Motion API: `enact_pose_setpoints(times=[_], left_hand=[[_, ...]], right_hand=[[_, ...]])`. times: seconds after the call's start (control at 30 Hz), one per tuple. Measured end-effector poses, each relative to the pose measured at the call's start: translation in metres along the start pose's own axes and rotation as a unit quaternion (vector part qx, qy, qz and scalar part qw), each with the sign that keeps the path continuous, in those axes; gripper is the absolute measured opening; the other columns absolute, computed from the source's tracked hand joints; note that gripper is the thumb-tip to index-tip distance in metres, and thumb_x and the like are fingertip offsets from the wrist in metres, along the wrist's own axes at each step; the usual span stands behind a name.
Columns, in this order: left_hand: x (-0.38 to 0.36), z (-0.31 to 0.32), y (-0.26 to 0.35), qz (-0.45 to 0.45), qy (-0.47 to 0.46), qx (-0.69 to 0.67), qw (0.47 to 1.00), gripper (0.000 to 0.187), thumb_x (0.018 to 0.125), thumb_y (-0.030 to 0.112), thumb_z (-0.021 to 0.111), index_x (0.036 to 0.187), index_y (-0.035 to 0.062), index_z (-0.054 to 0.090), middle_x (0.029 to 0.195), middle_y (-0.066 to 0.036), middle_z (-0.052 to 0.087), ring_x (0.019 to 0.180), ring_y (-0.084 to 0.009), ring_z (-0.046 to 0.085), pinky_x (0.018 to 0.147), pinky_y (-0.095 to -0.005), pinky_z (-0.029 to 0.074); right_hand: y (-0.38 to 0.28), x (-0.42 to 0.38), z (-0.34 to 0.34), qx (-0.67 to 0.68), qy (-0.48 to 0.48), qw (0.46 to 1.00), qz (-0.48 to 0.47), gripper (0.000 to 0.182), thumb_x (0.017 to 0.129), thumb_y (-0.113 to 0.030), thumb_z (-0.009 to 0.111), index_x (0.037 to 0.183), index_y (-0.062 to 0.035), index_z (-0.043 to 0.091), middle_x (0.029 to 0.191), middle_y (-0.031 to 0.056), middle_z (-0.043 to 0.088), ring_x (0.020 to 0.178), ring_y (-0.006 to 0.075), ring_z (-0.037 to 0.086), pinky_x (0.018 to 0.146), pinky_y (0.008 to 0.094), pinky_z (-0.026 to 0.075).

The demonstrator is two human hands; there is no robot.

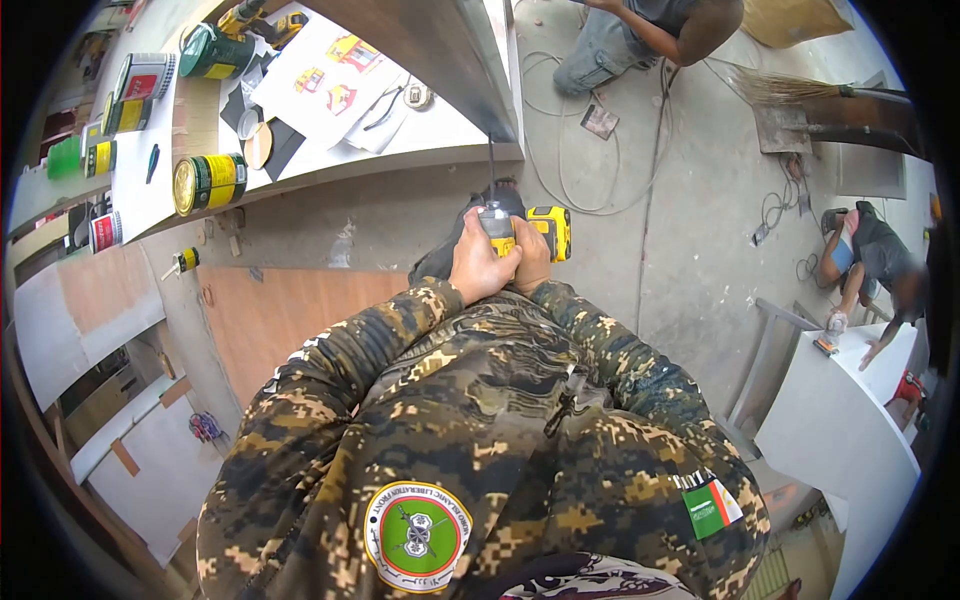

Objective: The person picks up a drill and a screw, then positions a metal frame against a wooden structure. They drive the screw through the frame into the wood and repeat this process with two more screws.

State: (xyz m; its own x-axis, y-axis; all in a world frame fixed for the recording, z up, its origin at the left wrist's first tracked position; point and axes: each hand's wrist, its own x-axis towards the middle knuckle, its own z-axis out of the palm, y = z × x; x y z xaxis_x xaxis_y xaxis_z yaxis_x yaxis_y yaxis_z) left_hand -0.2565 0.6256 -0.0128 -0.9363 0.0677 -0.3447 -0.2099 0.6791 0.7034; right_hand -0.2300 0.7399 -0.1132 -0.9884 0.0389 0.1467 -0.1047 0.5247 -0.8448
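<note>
A yellow and grey power drill [498, 228] is held in both hands in front of my body, its battery sticking out to the right. My left hand [482, 258] is wrapped round the drill's front body. My right hand [532, 258] grips the drill beside it, close to the battery. A long thin bit [491, 165] points away from me and reaches the lower edge of a tall grey-brown panel [430, 55]. Whether the tip enters the panel or only touches it, I cannot tell. The panel stands on the white tabletop [400, 150].
Paint cans [210, 183], printed sheets [335, 80] and a tape measure [418, 95] lie on the table at the left. One person [640, 45] crouches ahead, another [885, 255] works over a white board [840, 420] at the right. A cable [615, 160] loops across the floor.
</note>
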Motion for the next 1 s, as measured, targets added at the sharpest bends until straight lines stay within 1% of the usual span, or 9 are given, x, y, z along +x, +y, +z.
enact_pose_setpoints(times=[0.27,0.43,0.53,0.67,0.73,1.0], left_hand=[[0.003,0.000,-0.004,0.011,0.004,0.011,1.000,0.084,0.077,0.026,0.076,0.133,-0.0097,0.026,0.105,-0.030,0.062,0.097,-0.0432,0.065,0.087,-0.0452,0.051],[0.006,-0.005,0.003,-0.008,-0.016,0.011,1.000,0.084,0.077,0.026,0.076,0.133,-0.0101,0.026,0.106,-0.029,0.062,0.098,-0.0424,0.065,0.087,-0.0445,0.051],[0.008,-0.002,-0.003,0.017,-0.007,0.014,1.000,0.084,0.077,0.026,0.076,0.133,-0.0103,0.026,0.107,-0.029,0.061,0.098,-0.0415,0.065,0.088,-0.0439,0.051],[0.010,-0.002,-0.003,0.014,-0.012,0.010,1.000,0.084,0.077,0.026,0.076,0.133,-0.0104,0.025,0.106,-0.028,0.062,0.099,-0.0408,0.065,0.088,-0.0436,0.051],[0.011,-0.003,-0.005,0.020,-0.012,-0.011,1.000,0.085,0.076,0.030,0.073,0.135,-0.0093,0.025,0.109,-0.034,0.060,0.098,-0.0483,0.063,0.087,-0.0492,0.051],[0.014,-0.006,-0.001,0.003,-0.025,-0.003,1.000,0.086,0.076,0.030,0.073,0.134,-0.0101,0.025,0.108,-0.034,0.060,0.097,-0.0483,0.063,0.086,-0.0490,0.051]], right_hand=[[0.004,0.002,0.004,-0.007,-0.006,1.000,-0.004,0.032,0.082,-0.012,0.061,0.112,-0.0039,0.057,0.092,0.0153,0.064,0.088,0.0363,0.062,0.076,0.0457,0.049],[0.003,0.004,0.005,-0.003,0.003,1.000,-0.001,0.031,0.082,-0.013,0.061,0.111,-0.0052,0.056,0.092,0.0153,0.063,0.089,0.0368,0.062,0.076,0.0460,0.049],[0.002,0.005,0.005,0.002,0.002,1.000,0.004,0.031,0.082,-0.013,0.061,0.111,-0.0059,0.056,0.093,0.0157,0.063,0.089,0.0373,0.062,0.076,0.0463,0.049],[0.004,0.006,0.005,0.007,0.011,1.000,0.003,0.031,0.082,-0.013,0.061,0.111,-0.0061,0.056,0.092,0.0160,0.063,0.089,0.0375,0.062,0.076,0.0464,0.049],[0.005,0.006,0.006,0.005,-0.011,1.000,0.011,0.037,0.079,-0.013,0.066,0.113,-0.0027,0.056,0.099,0.0177,0.065,0.093,0.0370,0.063,0.080,0.0446,0.051],[0.008,0.008,0.008,0.009,-0.007,1.000,0.012,0.036,0.080,-0.014,0.066,0.113,-0.0028,0.057,0.099,0.0176,0.065,0.092,0.0367,0.064,0.080,0.0443,0.051]])
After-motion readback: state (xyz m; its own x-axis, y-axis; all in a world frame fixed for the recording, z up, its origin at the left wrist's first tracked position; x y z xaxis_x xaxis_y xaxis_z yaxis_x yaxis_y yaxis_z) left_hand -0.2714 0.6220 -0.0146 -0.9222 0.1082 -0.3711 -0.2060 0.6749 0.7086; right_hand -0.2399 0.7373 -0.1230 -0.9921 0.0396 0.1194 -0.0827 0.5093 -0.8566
